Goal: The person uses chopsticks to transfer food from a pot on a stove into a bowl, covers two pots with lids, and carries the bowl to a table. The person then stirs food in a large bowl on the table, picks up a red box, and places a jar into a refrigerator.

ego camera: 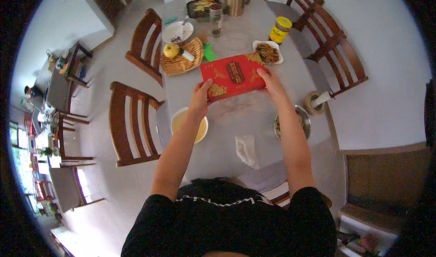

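A flat red gift box (235, 74) with gold flower decoration and a dark label is held level above the dining table (224, 120). My left hand (201, 95) grips its near left corner, thumb on top. On its right edge my right hand (270, 83) has hold, also thumb on top. Beneath my left forearm is a white bowl (180, 115) of pale yellow liquid. Partly hidden by my right forearm, a metal bowl (304, 120) holds food. A crumpled white cloth (247, 151) lies nearer to me. Just beyond the box stands a white dish of cooked food (267, 52).
Beyond are a woven tray (190, 61) with a yellow fruit (171, 50), a white plate (177, 32), a glass jar (215, 22), a yellow-labelled jar (280, 30) and a metal jug (234, 1). Wooden chairs (133, 124) flank the table. A person (34, 93) is far left.
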Tool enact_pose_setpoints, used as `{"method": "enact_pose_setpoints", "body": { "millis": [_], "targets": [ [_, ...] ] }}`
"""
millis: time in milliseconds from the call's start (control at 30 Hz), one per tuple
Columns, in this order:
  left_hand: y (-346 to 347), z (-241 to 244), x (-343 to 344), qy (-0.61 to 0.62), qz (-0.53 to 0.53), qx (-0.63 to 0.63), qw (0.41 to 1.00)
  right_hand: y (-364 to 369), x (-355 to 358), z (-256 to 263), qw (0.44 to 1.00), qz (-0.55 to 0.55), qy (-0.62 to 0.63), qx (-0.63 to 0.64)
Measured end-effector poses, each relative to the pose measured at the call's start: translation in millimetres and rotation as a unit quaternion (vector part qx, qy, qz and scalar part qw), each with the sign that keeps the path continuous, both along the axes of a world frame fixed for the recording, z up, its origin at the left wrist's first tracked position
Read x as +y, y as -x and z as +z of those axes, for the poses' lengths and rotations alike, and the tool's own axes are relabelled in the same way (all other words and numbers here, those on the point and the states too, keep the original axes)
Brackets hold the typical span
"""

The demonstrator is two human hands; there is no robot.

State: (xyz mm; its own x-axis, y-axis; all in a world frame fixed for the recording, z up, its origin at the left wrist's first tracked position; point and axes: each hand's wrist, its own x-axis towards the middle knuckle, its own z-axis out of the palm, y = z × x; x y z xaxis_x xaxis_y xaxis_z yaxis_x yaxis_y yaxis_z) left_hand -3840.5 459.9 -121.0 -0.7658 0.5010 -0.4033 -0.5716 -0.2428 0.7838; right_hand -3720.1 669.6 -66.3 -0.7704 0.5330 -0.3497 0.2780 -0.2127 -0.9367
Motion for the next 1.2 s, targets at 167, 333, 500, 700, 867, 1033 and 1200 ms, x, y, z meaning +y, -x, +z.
{"method": "enact_pose_setpoints", "body": {
  "millis": [167,333,500,700,867,1033,1200],
  "targets": [
    [3,39,-48,0.045,-0.014,0.016,0.999,20,-36,14,0.997,-0.007,0.003,0.077],
    [4,64,-135,-0.003,-0.001,0.006,1.000,43,-105,42,0.995,0.066,-0.036,0.068],
    [-6,85,-242,0.003,0.061,0.035,0.998,51,-209,58,0.985,0.145,-0.051,0.082],
    [-10,34,-428,0.018,0.173,0.140,0.975,71,-380,39,0.966,0.241,-0.034,0.082],
    [-55,54,-550,0.079,0.279,0.074,0.954,102,-498,3,0.941,0.329,-0.030,0.076],
    [-81,44,-655,0.025,0.368,0.059,0.927,131,-624,9,0.904,0.421,0.045,0.066],
    [-94,47,-716,0.062,0.353,0.003,0.934,189,-718,-32,0.874,0.479,0.005,0.078]
  ]
}}
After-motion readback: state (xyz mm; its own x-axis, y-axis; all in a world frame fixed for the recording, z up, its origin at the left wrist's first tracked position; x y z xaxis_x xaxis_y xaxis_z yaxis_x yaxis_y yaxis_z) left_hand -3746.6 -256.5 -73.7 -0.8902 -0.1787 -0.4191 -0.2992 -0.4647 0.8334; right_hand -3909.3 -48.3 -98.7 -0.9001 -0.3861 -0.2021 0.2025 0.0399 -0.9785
